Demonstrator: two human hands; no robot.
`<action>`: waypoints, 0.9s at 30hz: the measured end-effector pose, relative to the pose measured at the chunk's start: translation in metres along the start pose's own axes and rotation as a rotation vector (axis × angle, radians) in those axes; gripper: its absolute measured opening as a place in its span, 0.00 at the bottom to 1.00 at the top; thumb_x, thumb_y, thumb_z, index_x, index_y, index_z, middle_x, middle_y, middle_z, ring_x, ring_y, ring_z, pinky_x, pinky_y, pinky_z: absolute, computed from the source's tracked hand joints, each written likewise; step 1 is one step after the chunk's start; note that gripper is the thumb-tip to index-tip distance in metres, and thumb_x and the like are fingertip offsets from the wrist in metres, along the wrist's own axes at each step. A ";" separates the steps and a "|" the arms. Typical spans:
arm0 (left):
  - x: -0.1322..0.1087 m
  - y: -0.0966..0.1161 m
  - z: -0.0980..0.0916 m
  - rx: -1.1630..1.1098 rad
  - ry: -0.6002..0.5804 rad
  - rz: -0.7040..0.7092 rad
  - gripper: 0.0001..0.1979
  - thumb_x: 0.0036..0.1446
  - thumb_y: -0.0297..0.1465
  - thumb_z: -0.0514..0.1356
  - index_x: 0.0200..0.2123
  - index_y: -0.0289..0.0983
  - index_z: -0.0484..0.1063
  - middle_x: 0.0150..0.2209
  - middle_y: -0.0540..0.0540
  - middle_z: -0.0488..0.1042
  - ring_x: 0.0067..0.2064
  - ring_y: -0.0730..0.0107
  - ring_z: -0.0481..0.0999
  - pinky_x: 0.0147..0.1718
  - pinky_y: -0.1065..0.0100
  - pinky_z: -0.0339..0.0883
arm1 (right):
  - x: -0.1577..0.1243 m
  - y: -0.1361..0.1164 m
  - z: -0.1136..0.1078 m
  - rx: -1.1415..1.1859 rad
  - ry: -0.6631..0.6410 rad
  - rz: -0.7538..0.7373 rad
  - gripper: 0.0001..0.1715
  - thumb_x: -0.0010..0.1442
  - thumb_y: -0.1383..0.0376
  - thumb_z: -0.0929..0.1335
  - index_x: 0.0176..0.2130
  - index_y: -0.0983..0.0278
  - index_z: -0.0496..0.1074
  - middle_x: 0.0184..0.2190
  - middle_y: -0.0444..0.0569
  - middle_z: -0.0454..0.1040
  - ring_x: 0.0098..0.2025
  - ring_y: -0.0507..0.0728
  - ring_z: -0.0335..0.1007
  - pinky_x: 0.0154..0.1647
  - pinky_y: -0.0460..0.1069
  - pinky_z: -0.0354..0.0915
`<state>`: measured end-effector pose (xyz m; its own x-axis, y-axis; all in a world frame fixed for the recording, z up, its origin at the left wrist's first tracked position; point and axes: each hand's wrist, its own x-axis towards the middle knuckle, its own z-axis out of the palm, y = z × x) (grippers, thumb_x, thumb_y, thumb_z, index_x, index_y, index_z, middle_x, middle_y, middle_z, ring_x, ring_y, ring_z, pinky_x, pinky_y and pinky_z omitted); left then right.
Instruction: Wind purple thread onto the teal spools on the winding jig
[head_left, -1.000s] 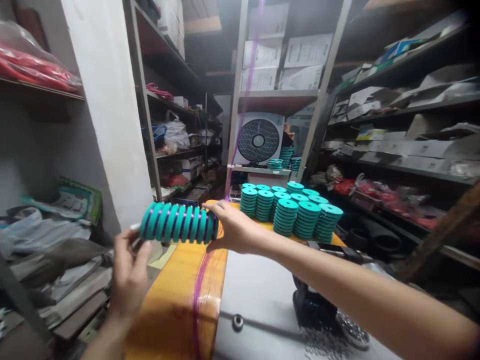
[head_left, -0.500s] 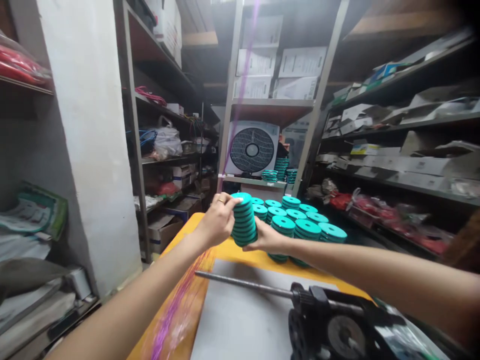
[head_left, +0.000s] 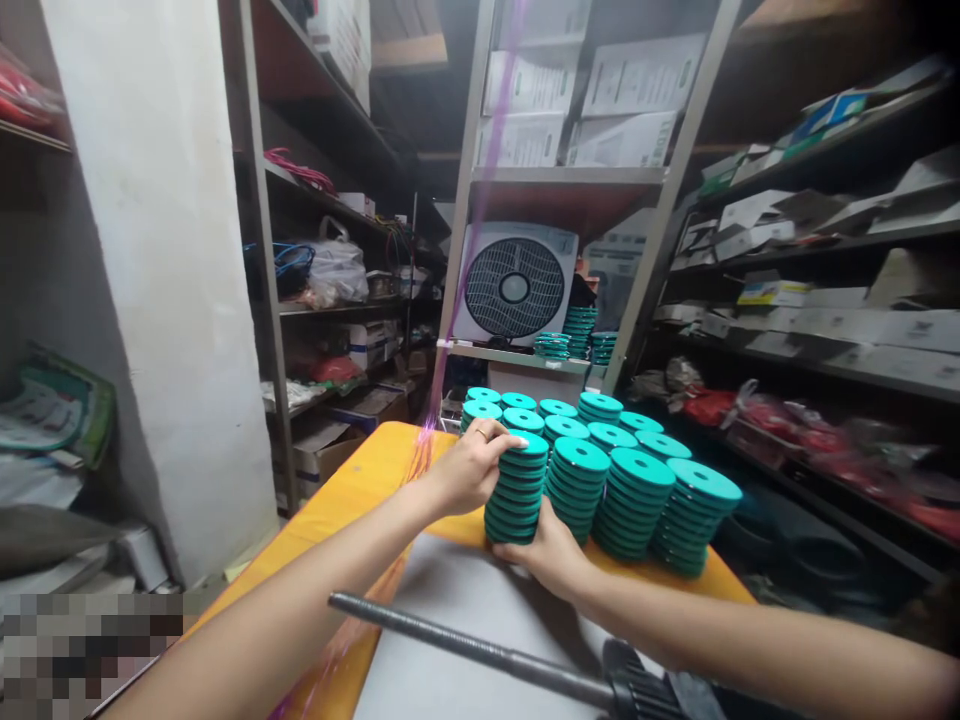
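You are clamping one stack (head_left: 516, 495), left hand (head_left: 472, 465) at top, right hand (head_left: 553, 555) at base, while other stacks (head_left: 634, 505) are already standing on the desk (head_left: 337, 490), this one unreleased.

And there's the ring (head_left: 482, 432), a slim gold-coloured band, looking plain from here, circling a finger of the left hand (head_left: 469, 470)! Below-left of the ring, bare left forearm (head_left: 330, 570); below-right, ungloved right hand (head_left: 555, 560), bare right forearm (head_left: 712, 630).

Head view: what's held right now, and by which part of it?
Stack of teal spools: left hand at its top, right hand at its base.
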<state>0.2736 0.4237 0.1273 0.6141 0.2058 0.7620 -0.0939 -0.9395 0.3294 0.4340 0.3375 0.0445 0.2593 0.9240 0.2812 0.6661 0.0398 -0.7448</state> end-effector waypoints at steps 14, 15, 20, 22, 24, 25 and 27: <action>-0.031 -0.014 0.003 0.064 -0.103 -0.009 0.29 0.54 0.17 0.51 0.58 0.41 0.62 0.57 0.39 0.63 0.61 0.61 0.61 0.60 0.53 0.59 | 0.003 0.013 -0.007 -0.001 -0.131 0.027 0.48 0.45 0.63 0.73 0.61 0.64 0.54 0.53 0.56 0.70 0.54 0.62 0.68 0.55 0.57 0.64; -0.032 -0.013 0.002 0.062 -0.113 -0.009 0.29 0.54 0.17 0.51 0.58 0.41 0.62 0.58 0.39 0.63 0.62 0.62 0.61 0.60 0.53 0.59 | 0.000 0.011 -0.014 -0.009 -0.151 0.023 0.45 0.46 0.64 0.72 0.61 0.64 0.56 0.51 0.56 0.72 0.53 0.61 0.69 0.53 0.56 0.65; -0.039 -0.011 0.003 0.067 -0.105 -0.003 0.30 0.55 0.17 0.50 0.60 0.44 0.59 0.61 0.43 0.61 0.66 0.62 0.53 0.63 0.51 0.52 | -0.018 -0.005 -0.045 -0.078 -0.254 -0.044 0.18 0.58 0.61 0.64 0.47 0.66 0.69 0.40 0.54 0.77 0.43 0.58 0.74 0.46 0.53 0.68; -0.044 -0.014 0.008 0.060 -0.077 -0.044 0.32 0.56 0.20 0.51 0.63 0.44 0.52 0.64 0.43 0.56 0.67 0.60 0.48 0.64 0.49 0.48 | -0.026 -0.014 -0.046 -0.106 -0.337 -0.123 0.17 0.60 0.59 0.63 0.45 0.64 0.71 0.43 0.53 0.77 0.46 0.57 0.72 0.50 0.52 0.66; -0.051 -0.020 0.015 -0.004 -0.043 -0.213 0.38 0.55 0.23 0.54 0.66 0.42 0.42 0.66 0.38 0.49 0.65 0.55 0.52 0.63 0.48 0.50 | -0.032 -0.020 -0.041 -0.135 -0.414 -0.184 0.21 0.61 0.57 0.63 0.50 0.63 0.70 0.50 0.52 0.74 0.52 0.57 0.69 0.56 0.53 0.63; -0.055 -0.023 0.019 -0.068 -0.048 -0.335 0.40 0.54 0.24 0.55 0.66 0.40 0.38 0.65 0.34 0.48 0.63 0.53 0.57 0.61 0.47 0.53 | -0.034 -0.021 -0.037 -0.152 -0.437 -0.200 0.24 0.61 0.56 0.63 0.54 0.63 0.69 0.54 0.52 0.72 0.55 0.58 0.67 0.58 0.53 0.60; -0.061 -0.030 0.025 -0.218 -0.112 -0.546 0.41 0.52 0.24 0.57 0.65 0.36 0.38 0.62 0.29 0.53 0.55 0.53 0.67 0.55 0.47 0.61 | -0.036 -0.021 -0.030 -0.186 -0.443 -0.208 0.29 0.62 0.55 0.62 0.58 0.65 0.65 0.57 0.55 0.68 0.58 0.60 0.64 0.61 0.56 0.57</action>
<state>0.2586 0.4324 0.0569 0.6962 0.6018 0.3912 0.1070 -0.6260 0.7724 0.4317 0.2923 0.0684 -0.1857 0.9776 0.0991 0.7956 0.2088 -0.5687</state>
